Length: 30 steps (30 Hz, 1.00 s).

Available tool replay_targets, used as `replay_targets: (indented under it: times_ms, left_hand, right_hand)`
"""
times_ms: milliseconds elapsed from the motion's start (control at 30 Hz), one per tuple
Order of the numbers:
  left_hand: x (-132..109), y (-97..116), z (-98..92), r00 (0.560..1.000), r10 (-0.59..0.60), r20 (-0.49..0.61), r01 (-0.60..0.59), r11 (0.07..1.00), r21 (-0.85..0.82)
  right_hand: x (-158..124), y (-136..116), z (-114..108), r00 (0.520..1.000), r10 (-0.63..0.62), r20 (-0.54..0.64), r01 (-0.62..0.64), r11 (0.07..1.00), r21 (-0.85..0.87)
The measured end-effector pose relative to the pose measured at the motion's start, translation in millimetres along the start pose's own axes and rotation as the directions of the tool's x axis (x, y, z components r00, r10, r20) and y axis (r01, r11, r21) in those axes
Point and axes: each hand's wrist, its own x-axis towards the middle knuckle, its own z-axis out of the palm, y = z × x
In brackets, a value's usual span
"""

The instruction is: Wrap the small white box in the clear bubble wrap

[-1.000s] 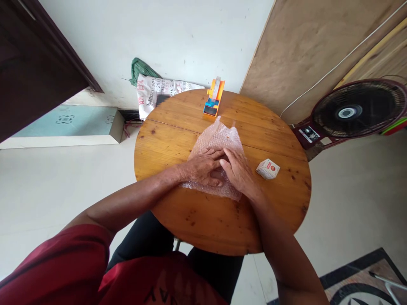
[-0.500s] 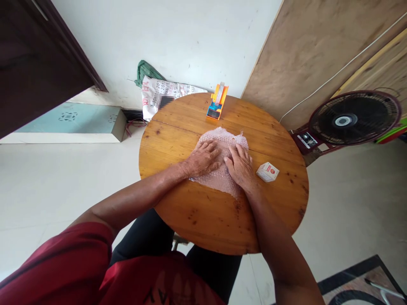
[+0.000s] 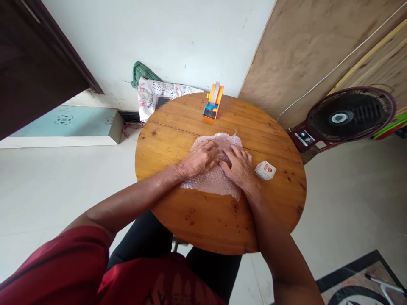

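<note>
A pinkish sheet of bubble wrap (image 3: 211,182) lies on the round wooden table (image 3: 203,224), its near edge uneven. My left hand (image 3: 201,159) rests palm down on its left part, fingers slightly bent. On the right part lies my right hand (image 3: 238,164), its fingers spread and a little curled, the thumb pointing at the left hand. Both hands press on the sheet, with a narrow gap between them. Just right of my right hand sits a small white box (image 3: 265,170) with a red mark.
An orange and blue tape dispenser (image 3: 213,101) stands near the table's far edge. Beyond the table are a printed white sack (image 3: 148,95) and a green bag (image 3: 143,73) by the wall. A black fan (image 3: 349,116) is at the right.
My hands have drawn slightly closer together and their fingers bend more. The bubble wrap's far edge sits lower and its left corner has shifted left. The view has moved a little.
</note>
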Motion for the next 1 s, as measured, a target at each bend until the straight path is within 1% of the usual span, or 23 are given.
replay_targets:
  times_ms: [67,133,200,300,400,500,600,700,800,900,1000]
  left_hand:
    - [1,-2,2.7,0.998,0.054,0.013,-0.053,0.997,-0.054]
    - [1,-4,6.1,0.997,0.069,0.047,-0.067,0.996,-0.053]
    - [0,-5,8.8,0.995,0.042,0.091,-0.042,0.999,-0.006]
    - [-2,-5,9.3,0.986,-0.029,0.166,0.014,0.996,0.089]
    - [-3,-2,5.0,0.970,-0.068,0.232,0.038,0.991,0.131]
    - [-2,2,-1.1,0.955,-0.105,0.276,0.067,0.987,0.147]
    - [-1,4,-4.8,0.951,-0.109,0.290,0.065,0.985,0.158]
    - [-1,4,-5.2,0.954,-0.118,0.277,0.074,0.984,0.165]
    - [-2,3,-4.8,0.948,-0.178,0.264,0.128,0.973,0.195]
    - [-2,3,-4.6,0.930,-0.243,0.275,0.186,0.958,0.218]
    - [-2,2,-3.6,0.923,-0.278,0.266,0.219,0.948,0.230]
  right_hand:
    - [-3,-5,-5,0.999,-0.039,0.001,0.039,0.999,-0.012]
    - [-7,-10,-8,0.998,-0.062,0.002,0.062,0.998,-0.024]
    - [-9,-13,-11,0.997,-0.073,0.003,0.073,0.997,-0.033]
    - [-11,-15,-14,0.997,-0.076,0.006,0.076,0.997,-0.028]
    - [-9,-16,-16,1.000,-0.029,-0.002,0.029,0.999,-0.021]
    - [-7,-14,-15,1.000,0.030,-0.007,-0.031,0.998,-0.051]
    - [-5,-12,-12,0.999,0.043,-0.002,-0.043,0.996,-0.076]
    - [-4,-9,-9,0.998,0.054,-0.011,-0.055,0.996,-0.071]
    - [-3,-7,-5,0.997,0.080,-0.024,-0.081,0.995,-0.054]
    - [-2,-6,-1,0.996,0.091,-0.026,-0.092,0.995,-0.040]
    - [-2,-6,0,0.995,0.093,-0.031,-0.094,0.995,-0.036]
